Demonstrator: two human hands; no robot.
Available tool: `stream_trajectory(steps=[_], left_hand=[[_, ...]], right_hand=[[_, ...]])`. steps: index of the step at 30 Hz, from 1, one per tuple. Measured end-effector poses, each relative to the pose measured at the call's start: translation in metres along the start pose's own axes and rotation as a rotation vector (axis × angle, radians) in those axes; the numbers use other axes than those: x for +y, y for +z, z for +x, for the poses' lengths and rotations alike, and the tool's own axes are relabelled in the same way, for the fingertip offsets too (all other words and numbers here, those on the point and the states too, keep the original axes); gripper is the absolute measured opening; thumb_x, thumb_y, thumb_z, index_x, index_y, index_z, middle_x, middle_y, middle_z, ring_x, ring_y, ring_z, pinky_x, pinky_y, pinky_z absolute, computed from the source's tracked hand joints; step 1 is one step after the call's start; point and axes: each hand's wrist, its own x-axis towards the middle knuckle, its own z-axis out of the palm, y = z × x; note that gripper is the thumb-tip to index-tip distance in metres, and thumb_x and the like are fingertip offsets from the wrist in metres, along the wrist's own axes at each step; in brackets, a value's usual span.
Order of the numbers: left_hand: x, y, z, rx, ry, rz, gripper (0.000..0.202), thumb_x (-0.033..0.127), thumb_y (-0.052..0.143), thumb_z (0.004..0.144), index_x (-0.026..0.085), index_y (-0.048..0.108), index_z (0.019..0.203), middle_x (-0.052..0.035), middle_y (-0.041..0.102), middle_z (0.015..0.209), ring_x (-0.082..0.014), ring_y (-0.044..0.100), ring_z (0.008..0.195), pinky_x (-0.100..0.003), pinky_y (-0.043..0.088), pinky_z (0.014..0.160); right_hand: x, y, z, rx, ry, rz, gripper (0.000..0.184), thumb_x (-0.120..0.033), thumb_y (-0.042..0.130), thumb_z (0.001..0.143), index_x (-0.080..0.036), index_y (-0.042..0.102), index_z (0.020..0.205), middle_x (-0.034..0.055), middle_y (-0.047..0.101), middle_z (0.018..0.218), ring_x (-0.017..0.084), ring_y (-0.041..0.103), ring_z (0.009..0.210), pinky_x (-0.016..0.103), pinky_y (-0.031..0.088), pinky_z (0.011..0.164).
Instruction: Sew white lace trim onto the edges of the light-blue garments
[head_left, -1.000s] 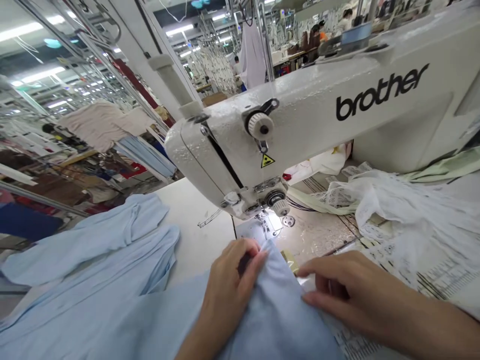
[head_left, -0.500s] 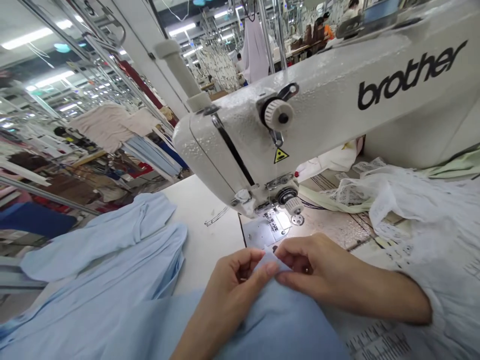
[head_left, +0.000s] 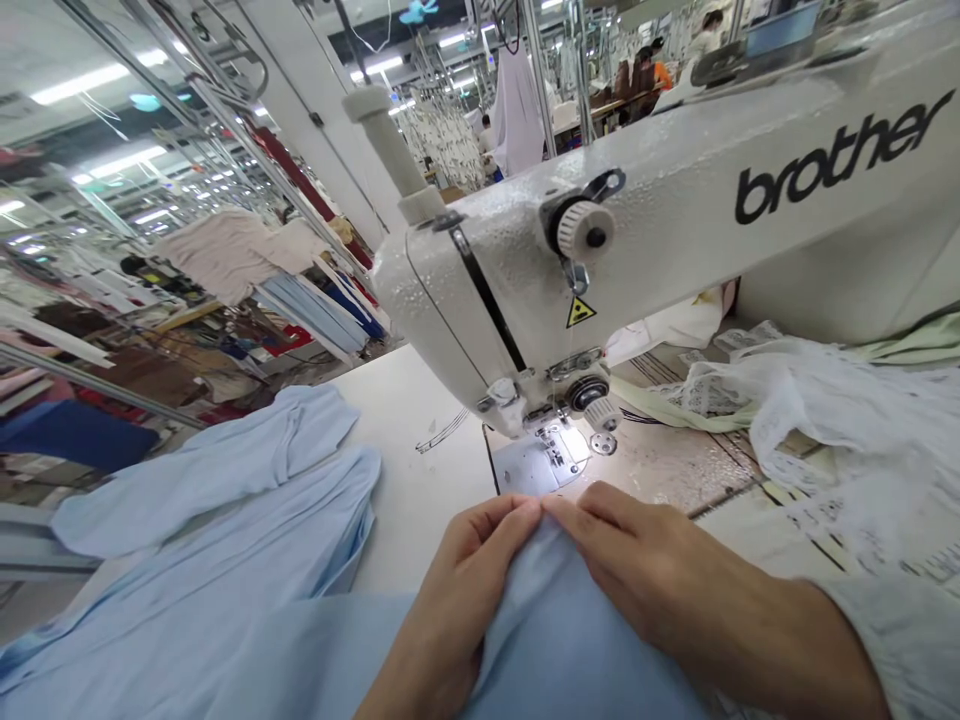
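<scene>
My left hand and my right hand meet fingertip to fingertip and pinch the top edge of a light blue fabric piece that lies toward me. The pinched edge sits just in front of the lit needle plate and presser foot of a white Brother sewing machine. Both hands are closed on the cloth. The rest of this piece drapes down out of view.
More light blue garments are heaped at the left of the white table. White lace fabric and pale green strips lie at the right under the machine arm. Racks of hanging garments and other workers fill the factory floor behind.
My right hand came off the flat cloth and moved left to join my left hand. Both now pinch the fabric edge together, closer to the needle plate.
</scene>
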Motion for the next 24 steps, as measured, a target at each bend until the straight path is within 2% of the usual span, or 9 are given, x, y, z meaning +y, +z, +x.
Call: stream_trajectory(steps=[3,5,9,11,15,17,19,22,24], left_hand=[[-0.001,0.001,0.000,-0.035,-0.017,-0.028,0.033,0.048,0.068,0.072,0.016,0.064,0.071,0.0023,0.056,0.058,-0.0107,0.051,0.058,-0.020,0.042,0.056],[-0.002,-0.001,0.002,-0.043,0.045,0.093,0.035,0.051,0.062,0.077,0.016,0.062,0.075,0.0018,0.057,0.063,-0.0119,0.052,0.061,-0.022,0.042,0.057],[-0.004,-0.007,0.011,0.052,0.323,0.527,0.037,0.049,0.049,0.086,0.017,0.061,0.074,0.0006,0.060,0.068,-0.0132,0.052,0.064,-0.023,0.040,0.059],[-0.004,-0.006,0.014,0.091,0.393,0.626,0.031,0.045,0.053,0.085,0.018,0.063,0.074,0.0006,0.062,0.069,-0.0140,0.052,0.065,-0.024,0.039,0.061],[-0.005,0.000,0.022,0.174,0.532,0.826,0.022,0.036,0.053,0.086,0.021,0.065,0.076,0.0014,0.062,0.070,-0.0144,0.054,0.065,-0.026,0.038,0.062],[-0.006,0.000,0.027,0.222,0.610,0.963,0.020,0.032,0.051,0.088,0.022,0.064,0.076,0.0022,0.061,0.071,-0.0136,0.054,0.064,-0.026,0.039,0.061],[-0.007,-0.002,0.030,0.290,0.698,1.054,0.016,0.028,0.051,0.088,0.021,0.063,0.079,0.0018,0.059,0.071,-0.0134,0.054,0.063,-0.026,0.040,0.059],[-0.008,-0.005,0.030,0.403,0.989,1.124,0.014,0.019,0.052,0.088,0.019,0.063,0.097,-0.0030,0.060,0.082,-0.0154,0.057,0.074,-0.027,0.045,0.063],[-0.008,-0.005,0.027,0.373,1.195,1.176,0.022,0.012,0.052,0.087,0.018,0.062,0.106,-0.0062,0.063,0.098,-0.0173,0.057,0.089,-0.029,0.046,0.076]], right_hand=[[-0.001,0.002,-0.003,0.006,-0.125,-0.231,0.041,-0.004,0.032,0.088,0.002,0.044,0.127,0.0112,0.059,0.089,0.019,0.060,0.065,0.030,0.049,0.049],[-0.002,0.000,-0.004,0.030,-0.151,-0.281,0.040,-0.004,0.030,0.090,0.002,0.043,0.127,0.0111,0.059,0.089,0.018,0.060,0.065,0.029,0.049,0.049],[-0.003,-0.003,-0.006,-0.008,-0.153,-0.266,0.034,-0.004,0.028,0.091,-0.003,0.051,0.115,0.0090,0.059,0.086,0.016,0.060,0.067,0.027,0.049,0.055],[-0.001,0.001,-0.007,0.017,-0.146,-0.312,0.032,-0.003,0.029,0.089,-0.007,0.054,0.109,0.0057,0.058,0.081,0.015,0.058,0.061,0.025,0.045,0.050],[0.007,0.015,-0.008,0.141,-0.127,-0.442,0.022,-0.005,0.034,0.088,-0.012,0.054,0.096,-0.0004,0.053,0.068,0.011,0.048,0.047,0.025,0.028,0.036],[0.011,0.019,-0.008,0.126,-0.100,-0.455,0.020,-0.006,0.035,0.089,-0.014,0.053,0.092,-0.0013,0.052,0.067,0.010,0.045,0.044,0.027,0.024,0.036],[0.013,0.020,-0.008,0.093,-0.063,-0.444,0.021,-0.008,0.033,0.091,-0.016,0.052,0.091,-0.0009,0.052,0.066,0.011,0.046,0.045,0.027,0.025,0.038],[0.014,0.019,-0.009,0.074,-0.037,-0.427,0.024,-0.009,0.030,0.093,-0.016,0.053,0.094,0.0004,0.054,0.067,0.010,0.049,0.048,0.025,0.027,0.040],[0.014,0.019,-0.010,0.096,-0.066,-0.450,0.025,-0.008,0.030,0.092,-0.014,0.054,0.096,0.0014,0.055,0.068,0.010,0.050,0.049,0.025,0.027,0.041]])
